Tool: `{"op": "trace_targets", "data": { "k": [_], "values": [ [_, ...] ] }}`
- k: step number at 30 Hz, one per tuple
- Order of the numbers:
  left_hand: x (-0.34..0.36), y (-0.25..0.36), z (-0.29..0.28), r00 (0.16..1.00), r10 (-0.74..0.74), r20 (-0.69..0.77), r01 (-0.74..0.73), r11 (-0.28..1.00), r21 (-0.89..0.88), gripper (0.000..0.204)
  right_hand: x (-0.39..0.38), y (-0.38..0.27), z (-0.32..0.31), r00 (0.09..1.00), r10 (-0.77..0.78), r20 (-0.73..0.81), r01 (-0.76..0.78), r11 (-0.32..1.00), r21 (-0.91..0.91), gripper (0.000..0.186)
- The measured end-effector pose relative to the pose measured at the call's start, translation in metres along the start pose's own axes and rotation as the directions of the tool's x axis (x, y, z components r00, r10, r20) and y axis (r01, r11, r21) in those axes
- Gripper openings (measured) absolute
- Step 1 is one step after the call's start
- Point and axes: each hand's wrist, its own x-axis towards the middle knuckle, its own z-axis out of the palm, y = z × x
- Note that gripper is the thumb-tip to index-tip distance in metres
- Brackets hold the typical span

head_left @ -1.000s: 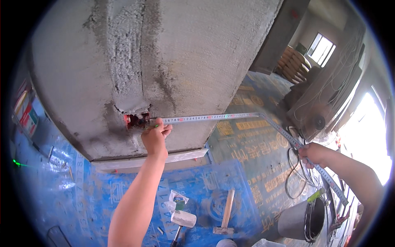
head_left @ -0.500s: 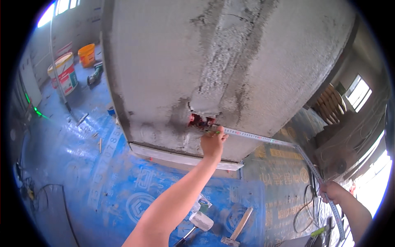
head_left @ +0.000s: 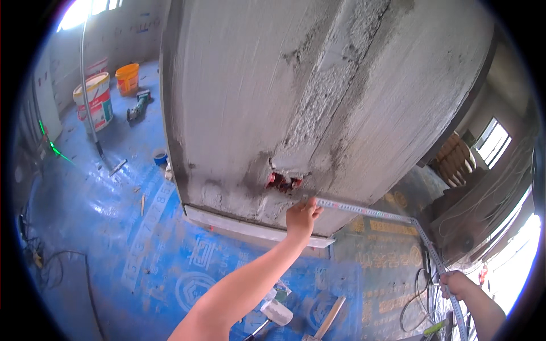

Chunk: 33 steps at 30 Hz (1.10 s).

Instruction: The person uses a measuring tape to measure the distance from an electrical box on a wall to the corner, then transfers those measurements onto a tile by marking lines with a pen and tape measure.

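A white tape measure blade (head_left: 372, 213) stretches across the lower wall (head_left: 239, 142). My left hand (head_left: 302, 217) pinches its end between thumb and fingers, just below a rough recess with a red socket box (head_left: 282, 182). To the right the blade bends sharply and runs down to my right hand (head_left: 455, 283), whose fingers are closed around it. More of the blade hangs below that hand toward the lower edge. The tape's case is not visible.
A white-headed mallet (head_left: 277, 312) and a wooden-handled hammer (head_left: 331, 318) lie on the blue floor sheeting (head_left: 187, 250). Buckets (head_left: 127, 79), a green power tool (head_left: 139, 105) and blue tape (head_left: 160, 156) stand or lie left of the wall. Cables (head_left: 406, 307) loop near my right hand.
My left hand and the blade's end have come down from the lower edge of the recess to a spot below it. My right hand still grips the blade. The view has shifted somewhat.
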Motion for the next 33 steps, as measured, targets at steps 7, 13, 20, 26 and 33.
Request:
{"op": "trace_targets", "data": {
  "k": [7,13,20,26,33],
  "values": [
    [-0.005,-0.012,-0.034,1.000,-0.016,0.012,0.018,0.994,-0.111,0.021,0.033,0.113,-0.060,0.865,-0.450,0.222,0.484,0.632,-0.605,0.029],
    [-0.019,0.001,-0.045,0.989,-0.131,-0.063,0.120,0.980,-0.159,0.020,-0.057,0.112,-0.009,0.996,-0.033,-0.079,-0.003,0.913,-0.408,0.035],
    [-0.020,0.001,-0.055,0.968,-0.193,-0.159,0.178,0.979,-0.104,0.011,-0.027,0.168,-0.016,0.958,-0.262,-0.117,0.179,0.866,-0.467,0.026],
    [0.018,0.025,-0.122,0.960,-0.134,-0.244,0.083,0.975,-0.207,0.017,-0.070,0.102,-0.039,0.825,-0.565,-0.017,0.406,0.614,-0.677,0.024],
    [0.018,0.055,-0.156,0.992,-0.100,0.073,0.110,0.981,-0.157,0.022,-0.078,0.104,-0.078,0.680,-0.731,-0.062,0.372,0.417,-0.829,0.025]
  ]
}}
